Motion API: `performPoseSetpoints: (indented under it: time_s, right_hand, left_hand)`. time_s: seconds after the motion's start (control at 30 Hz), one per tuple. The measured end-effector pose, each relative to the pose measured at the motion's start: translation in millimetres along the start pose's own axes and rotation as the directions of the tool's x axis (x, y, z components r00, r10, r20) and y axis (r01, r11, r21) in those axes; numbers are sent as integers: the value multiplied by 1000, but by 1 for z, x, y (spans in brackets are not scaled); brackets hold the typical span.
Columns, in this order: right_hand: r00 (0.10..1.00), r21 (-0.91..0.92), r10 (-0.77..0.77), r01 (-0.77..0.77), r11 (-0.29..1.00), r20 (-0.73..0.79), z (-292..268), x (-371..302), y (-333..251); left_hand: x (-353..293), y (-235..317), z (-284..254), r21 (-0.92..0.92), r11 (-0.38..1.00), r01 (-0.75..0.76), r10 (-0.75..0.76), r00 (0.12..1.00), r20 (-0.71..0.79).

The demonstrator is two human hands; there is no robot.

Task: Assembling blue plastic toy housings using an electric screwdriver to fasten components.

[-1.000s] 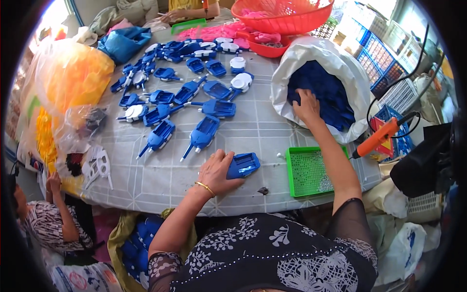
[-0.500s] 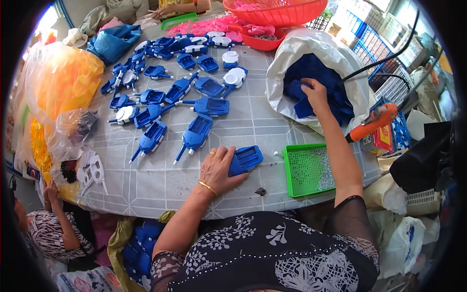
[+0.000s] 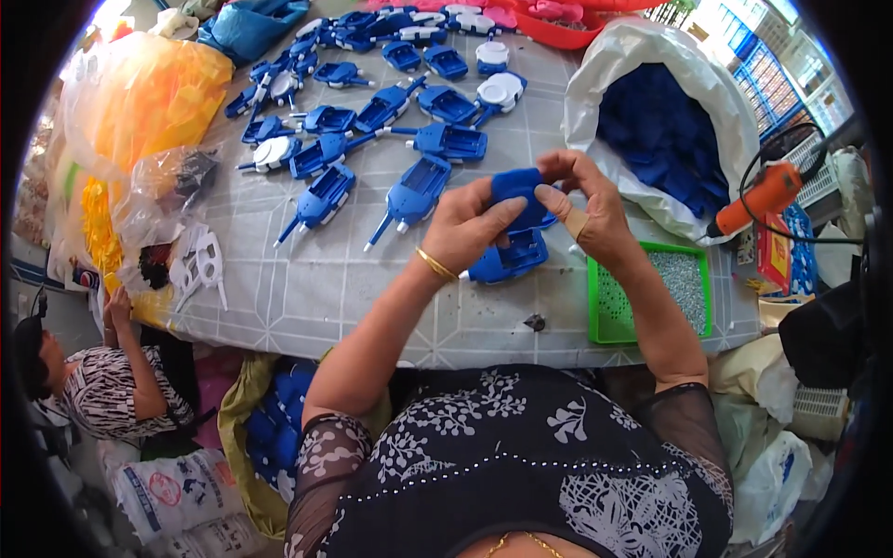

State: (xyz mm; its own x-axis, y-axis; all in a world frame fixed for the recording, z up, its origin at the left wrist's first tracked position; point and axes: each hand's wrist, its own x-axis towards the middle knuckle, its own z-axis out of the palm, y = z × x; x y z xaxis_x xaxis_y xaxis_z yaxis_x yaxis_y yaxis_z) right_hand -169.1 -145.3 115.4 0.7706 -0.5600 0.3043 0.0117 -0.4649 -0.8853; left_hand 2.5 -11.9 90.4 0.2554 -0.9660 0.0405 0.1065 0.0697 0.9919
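A small, flat blue plastic cover (image 3: 517,186) is held between my two hands over the near middle of the table. My left hand (image 3: 468,225) pinches its left side, the thumb lying across it. My right hand (image 3: 590,209), with a tan bandage on the thumb, grips the right side. Just below them a hollow blue plastic housing (image 3: 510,262) lies open side up, partly hidden by my fingers. Ahead on the left, another blue housing with a pointed stem (image 3: 416,193) rests on the cloth.
Several blue and white assemblies (image 3: 353,33) spread toward the back. A white sack (image 3: 581,84) of blue parts stands right, beside an orange electric screwdriver (image 3: 767,195). A green basket (image 3: 595,307) holds small metal pieces. Plastic bags (image 3: 186,84) and a person (image 3: 102,386) are at left.
My right hand has come out of the white sack with a blue cover. My left hand has left the housing on the table and taken hold of the cover too. The view has tilted down.
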Motion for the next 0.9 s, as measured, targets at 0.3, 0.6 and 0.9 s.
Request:
performPoseSetpoints:
  time_s: [0.3, 0.6, 0.9]
  right_hand:
    - [941, 129, 317, -332, 935, 122, -14, -22, 15]
    - [930, -166, 321, -293, 942, 181, -1, -42, 46]
    - [922, -319, -75, 207, 925, 380, -3, -41, 50]
  left_hand:
    - [-29, -16, -10, 845, 463, -269, 299, 944, 137]
    - [-37, -60, -1, 855, 443, -271, 344, 932, 116]
    - [-42, -51, -3, 907, 375, -189, 313, 947, 68]
